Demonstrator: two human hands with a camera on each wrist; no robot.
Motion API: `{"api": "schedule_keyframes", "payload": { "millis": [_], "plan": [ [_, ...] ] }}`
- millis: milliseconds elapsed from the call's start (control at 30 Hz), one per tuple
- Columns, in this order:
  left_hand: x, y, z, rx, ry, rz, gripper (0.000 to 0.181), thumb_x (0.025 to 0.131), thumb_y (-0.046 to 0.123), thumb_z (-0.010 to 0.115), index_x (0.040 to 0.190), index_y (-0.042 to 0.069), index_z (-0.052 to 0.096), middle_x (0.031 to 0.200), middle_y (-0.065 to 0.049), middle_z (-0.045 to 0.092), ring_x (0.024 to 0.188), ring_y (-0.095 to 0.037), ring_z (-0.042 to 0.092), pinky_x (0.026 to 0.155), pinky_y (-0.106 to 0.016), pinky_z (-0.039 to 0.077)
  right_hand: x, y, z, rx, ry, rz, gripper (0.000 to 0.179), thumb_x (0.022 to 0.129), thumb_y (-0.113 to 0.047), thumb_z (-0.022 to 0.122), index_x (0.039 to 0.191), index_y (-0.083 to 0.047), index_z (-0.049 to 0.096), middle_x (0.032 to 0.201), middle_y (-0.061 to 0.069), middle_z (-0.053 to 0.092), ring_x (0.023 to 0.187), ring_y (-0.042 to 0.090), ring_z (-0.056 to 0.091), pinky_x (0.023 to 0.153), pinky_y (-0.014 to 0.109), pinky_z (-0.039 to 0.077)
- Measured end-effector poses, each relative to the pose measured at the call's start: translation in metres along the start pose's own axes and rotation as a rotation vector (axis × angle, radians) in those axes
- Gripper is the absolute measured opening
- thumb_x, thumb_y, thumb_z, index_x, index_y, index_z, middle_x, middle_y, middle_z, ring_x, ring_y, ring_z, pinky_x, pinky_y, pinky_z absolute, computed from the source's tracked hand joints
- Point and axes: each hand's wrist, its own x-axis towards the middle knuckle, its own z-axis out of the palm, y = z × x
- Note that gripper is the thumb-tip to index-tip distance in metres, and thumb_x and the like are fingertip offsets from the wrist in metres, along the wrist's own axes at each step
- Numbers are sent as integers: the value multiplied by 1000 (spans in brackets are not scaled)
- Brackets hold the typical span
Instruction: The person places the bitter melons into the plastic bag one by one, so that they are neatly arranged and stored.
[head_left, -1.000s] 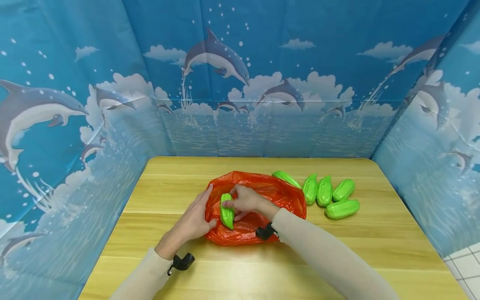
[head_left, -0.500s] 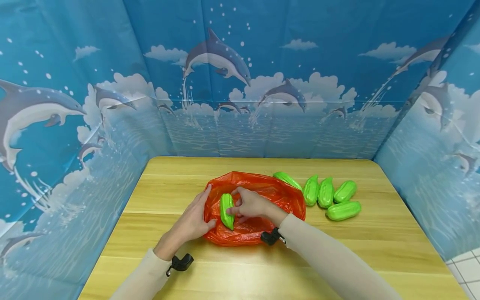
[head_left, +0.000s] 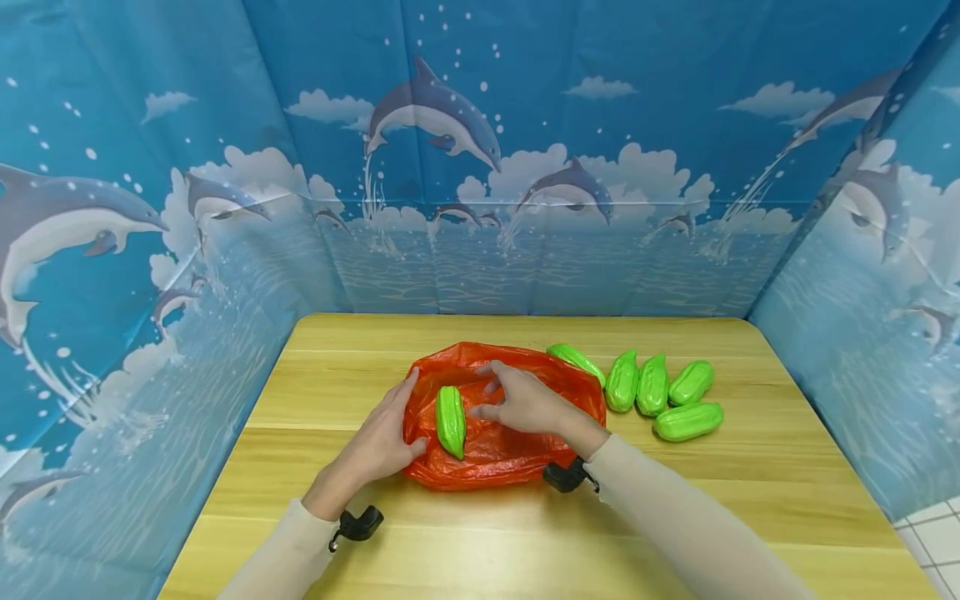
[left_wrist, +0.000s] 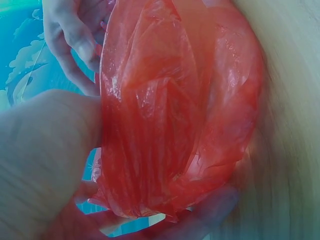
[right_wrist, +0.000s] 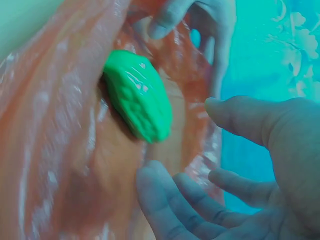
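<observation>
A glossy green bitter melon (head_left: 451, 422), shiny and bumpy, lies inside a red plastic bag (head_left: 510, 473) whose mouth faces up. My left hand (head_left: 382, 433) rests at the bag's left rim, thumb and fingers spread; in the left wrist view red film partly covers its fingers. Over the bag's opening hovers my right hand (head_left: 525, 402), fingers apart and nothing between them. The right wrist view has the melon (right_wrist: 138, 97) beyond those fingertips, with a gap between.
Several more green bitter melons (head_left: 652, 386) lie on the wooden table (head_left: 480, 550) to the right of the bag, one against its back right rim. A blue dolphin-print curtain (head_left: 480, 250) surrounds the table at the back and sides.
My right hand has let go of the bitter melon and drawn back to the right, its fingers spreading. The melon stays in the bag. The left hand has barely moved.
</observation>
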Motion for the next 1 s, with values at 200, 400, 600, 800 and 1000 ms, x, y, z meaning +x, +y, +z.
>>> {"api": "schedule_keyframes", "payload": {
  "millis": [200, 400, 600, 800, 1000],
  "plan": [
    [-1, -1, -1, 11, 0, 3, 119, 96, 8, 89, 189, 12, 15, 189, -26, 34, 170, -52, 44, 136, -70, 44, -15, 2, -23, -10, 50, -72, 68, 111, -32, 83, 169, -8, 57, 152, 19, 72, 115, 28, 78, 96, 44, 67],
    [-1, -2, -3, 17, -1, 7, 118, 96, 8, 89, 189, 12, 16, 187, -28, 38, 168, -53, 48, 133, -71, 47, -30, 8, -47, 18, 108, -101, 65, 113, -30, 80, 170, -10, 56, 157, 22, 70, 119, 31, 78, 96, 45, 68],
    [-2, -6, -5, 10, -1, -6, 115, 98, 8, 85, 189, 15, 16, 186, -26, 39, 166, -53, 50, 132, -71, 49, -43, 21, -71, 15, 178, -135, 57, 114, -26, 79, 167, -13, 61, 155, 23, 71, 123, 33, 78, 101, 49, 69],
    [-2, -11, -12, 15, 11, -28, 111, 99, 8, 83, 189, 16, 18, 187, -26, 39, 167, -54, 47, 134, -72, 45, -59, 43, -95, -4, 232, -141, 54, 116, -24, 74, 168, -14, 60, 155, 21, 70, 127, 38, 77, 95, 46, 71],
    [-1, -16, -15, 14, -8, -16, 110, 100, 6, 81, 189, 18, 18, 186, -26, 40, 167, -55, 48, 133, -73, 46, -73, 74, -115, -65, 259, -113, 52, 117, -18, 72, 167, -11, 61, 158, 24, 68, 129, 39, 77, 95, 47, 71]
  ]
}}
